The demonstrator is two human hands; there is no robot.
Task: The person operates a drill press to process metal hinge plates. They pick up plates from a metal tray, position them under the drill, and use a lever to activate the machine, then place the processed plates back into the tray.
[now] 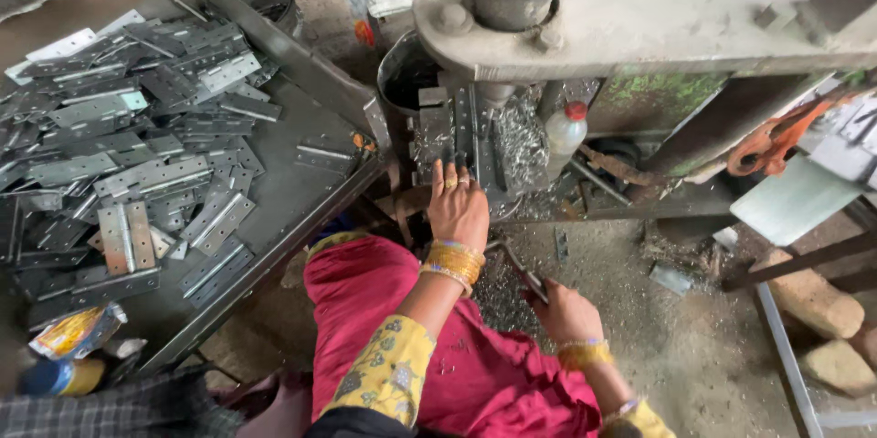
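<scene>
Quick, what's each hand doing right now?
Left hand: fingers flat on a hinge under the press.
Right hand: closed on a lever.

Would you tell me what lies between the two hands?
In the head view, a bent metal lever over metal shavings lies between left hand and right hand.

— Where are your hands?
— Your left hand (457, 205) rests on a hinge (454, 132) under the press (639, 9); your right hand (565, 312) grips the metal handle (513, 263).
— And beside you?
— A tray (301, 191) heaped with hinges.
</scene>
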